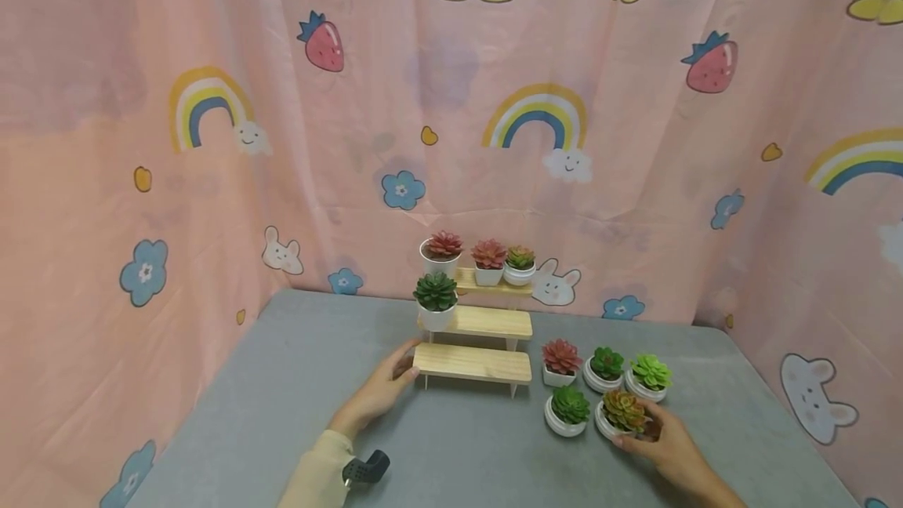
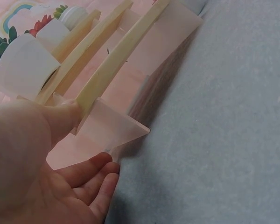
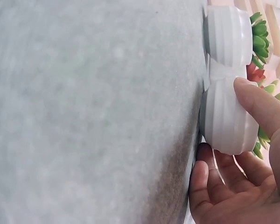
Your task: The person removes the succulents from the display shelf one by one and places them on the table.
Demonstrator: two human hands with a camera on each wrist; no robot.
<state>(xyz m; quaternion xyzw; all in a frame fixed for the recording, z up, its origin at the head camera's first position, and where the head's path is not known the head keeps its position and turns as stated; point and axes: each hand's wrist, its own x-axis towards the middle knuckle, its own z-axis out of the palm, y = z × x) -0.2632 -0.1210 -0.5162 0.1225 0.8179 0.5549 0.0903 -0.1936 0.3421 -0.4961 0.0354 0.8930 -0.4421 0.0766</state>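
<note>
My left hand (image 1: 381, 382) holds the left end of the lowest board of a three-tier wooden stand (image 1: 473, 363). In the left wrist view its thumb presses the board's end, while the lower fingers (image 2: 95, 182) hang loose beside a pale, translucent leg. At the right, my right hand (image 1: 666, 445) grips a round white pot with an orange-green succulent (image 1: 622, 411). The right wrist view has the thumb on one side of this ribbed pot (image 3: 228, 116) and fingers curled at the other. The pot stands close on the table, beside another potted succulent (image 1: 567, 408).
Behind the gripped pot are a red succulent (image 1: 560, 359), a dark green one (image 1: 605, 367) and a bright green one (image 1: 650, 375). A large green succulent (image 1: 436, 296) sits on the middle tier; three reddish ones, including a red one (image 1: 488, 257), are higher. A pink curtain (image 1: 367, 116) hangs behind.
</note>
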